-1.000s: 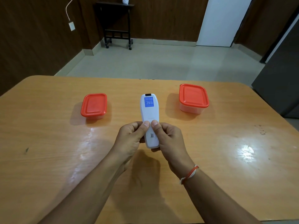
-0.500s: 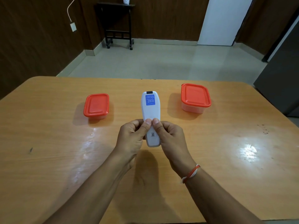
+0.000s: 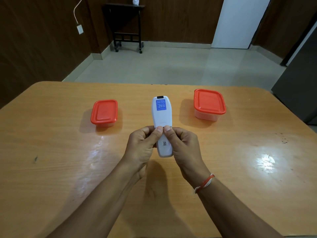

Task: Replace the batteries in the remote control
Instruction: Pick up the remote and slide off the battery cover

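A white remote control (image 3: 161,117) is held back side up above the middle of the wooden table (image 3: 51,169). A blue sticker sits near its far end and a small QR label near its near end. My left hand (image 3: 142,145) grips its left side and my right hand (image 3: 184,146) grips its right side. Both thumbs press side by side on the back cover around the middle of the remote. The cover looks closed and no batteries show.
A small container with a red lid (image 3: 104,112) stands to the left of the remote, and a larger red-lidded container (image 3: 209,104) to the right. Beyond the table's far edge lie the floor, a dark rolling stand (image 3: 127,26) and a white door (image 3: 238,23).
Both thumbs have crept a little farther up the remote's back. The remote itself has barely moved and the cover still looks closed.
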